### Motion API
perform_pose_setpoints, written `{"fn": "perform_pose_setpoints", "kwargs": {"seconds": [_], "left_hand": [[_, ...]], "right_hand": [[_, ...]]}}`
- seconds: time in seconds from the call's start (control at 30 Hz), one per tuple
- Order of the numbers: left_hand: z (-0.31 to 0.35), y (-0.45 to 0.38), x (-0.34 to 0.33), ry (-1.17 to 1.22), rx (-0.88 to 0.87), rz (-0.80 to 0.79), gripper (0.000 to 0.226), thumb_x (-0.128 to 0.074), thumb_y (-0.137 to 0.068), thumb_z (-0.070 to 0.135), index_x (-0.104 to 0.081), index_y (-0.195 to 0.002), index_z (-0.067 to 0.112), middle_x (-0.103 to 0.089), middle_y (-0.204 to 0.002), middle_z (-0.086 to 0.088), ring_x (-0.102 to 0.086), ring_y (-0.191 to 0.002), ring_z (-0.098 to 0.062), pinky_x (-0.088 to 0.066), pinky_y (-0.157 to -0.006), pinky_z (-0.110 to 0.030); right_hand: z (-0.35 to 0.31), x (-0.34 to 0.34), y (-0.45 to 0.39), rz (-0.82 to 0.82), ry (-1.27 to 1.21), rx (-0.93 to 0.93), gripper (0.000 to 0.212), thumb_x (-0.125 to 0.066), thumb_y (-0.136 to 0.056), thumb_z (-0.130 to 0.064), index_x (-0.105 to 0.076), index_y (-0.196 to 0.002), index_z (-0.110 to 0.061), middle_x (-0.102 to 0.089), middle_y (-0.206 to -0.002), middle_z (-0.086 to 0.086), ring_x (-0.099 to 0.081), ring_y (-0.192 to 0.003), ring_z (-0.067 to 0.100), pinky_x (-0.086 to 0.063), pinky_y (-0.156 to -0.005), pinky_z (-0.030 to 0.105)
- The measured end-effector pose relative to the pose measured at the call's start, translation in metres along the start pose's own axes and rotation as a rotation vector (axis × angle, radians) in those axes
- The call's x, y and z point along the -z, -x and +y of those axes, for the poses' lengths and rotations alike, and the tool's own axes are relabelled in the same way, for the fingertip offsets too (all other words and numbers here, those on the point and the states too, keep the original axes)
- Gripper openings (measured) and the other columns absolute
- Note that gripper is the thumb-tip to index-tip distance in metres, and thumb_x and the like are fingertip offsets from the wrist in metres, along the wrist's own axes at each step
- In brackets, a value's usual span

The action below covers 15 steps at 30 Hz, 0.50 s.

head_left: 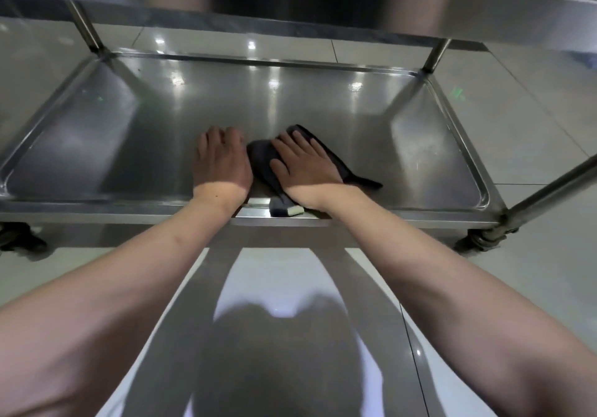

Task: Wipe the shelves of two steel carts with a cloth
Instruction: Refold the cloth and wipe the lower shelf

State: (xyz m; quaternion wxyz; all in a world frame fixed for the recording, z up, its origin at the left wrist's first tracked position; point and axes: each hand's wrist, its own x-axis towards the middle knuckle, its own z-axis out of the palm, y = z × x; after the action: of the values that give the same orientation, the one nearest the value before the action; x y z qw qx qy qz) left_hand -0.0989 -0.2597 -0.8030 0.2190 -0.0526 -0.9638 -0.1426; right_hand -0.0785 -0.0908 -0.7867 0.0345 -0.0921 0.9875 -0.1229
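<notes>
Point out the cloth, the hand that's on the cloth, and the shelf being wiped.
cloth point(263, 161): head view, on the dark fabric left of the fingers.
right hand point(305, 166): head view, on the back of the hand, pressing flat on the cloth.
shelf point(226, 100): head view, on bare steel behind the hands.

Free room and obstacles on the lower shelf

Bare steel is left open on the lower shelf point(371, 132) to either side of the two hands and behind them; sideways passage is bounded by the raised rim point(458, 132) and corner posts point(436, 56), and headroom is limited by the upper shelf point(323, 0).
</notes>
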Motion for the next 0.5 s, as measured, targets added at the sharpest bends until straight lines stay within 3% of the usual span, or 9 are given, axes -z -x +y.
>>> {"fn": "perform_pose_setpoints", "kwargs": {"seconds": [0.23,0.37,0.5], "left_hand": [[-0.003,0.003,-0.001,-0.022,-0.017,0.024,0.016,-0.048,-0.091,0.014,-0.055,-0.105,0.016,-0.055,-0.105,-0.019,-0.050,-0.101,-0.040,-0.038,-0.081,-0.046],[-0.002,0.002,-0.002,-0.046,-0.017,0.013,0.014,-0.047,-0.091,0.014,-0.055,-0.103,0.016,-0.055,-0.104,-0.019,-0.050,-0.101,-0.040,-0.038,-0.080,-0.046],[0.001,0.003,-0.003,-0.075,0.009,-0.005,0.020,-0.050,-0.086,0.012,-0.057,-0.104,0.017,-0.056,-0.105,-0.018,-0.050,-0.103,-0.040,-0.037,-0.081,-0.046]], "right_hand": [[0.103,0.027,-0.044,0.143,0.025,-0.263,0.056,-0.026,-0.104,-0.045,-0.043,-0.153,-0.025,-0.038,-0.162,0.003,-0.024,-0.155,0.026,-0.017,-0.125,0.054],[0.145,0.032,-0.002,0.123,-0.031,-0.385,0.060,-0.023,-0.104,-0.047,-0.034,-0.160,-0.027,-0.024,-0.171,0.001,-0.013,-0.159,0.027,-0.010,-0.126,0.058],[0.100,0.017,0.035,0.098,0.031,-0.373,0.059,-0.030,-0.109,-0.043,-0.027,-0.164,-0.025,-0.016,-0.175,0.000,-0.007,-0.161,0.028,-0.005,-0.127,0.057]]}}
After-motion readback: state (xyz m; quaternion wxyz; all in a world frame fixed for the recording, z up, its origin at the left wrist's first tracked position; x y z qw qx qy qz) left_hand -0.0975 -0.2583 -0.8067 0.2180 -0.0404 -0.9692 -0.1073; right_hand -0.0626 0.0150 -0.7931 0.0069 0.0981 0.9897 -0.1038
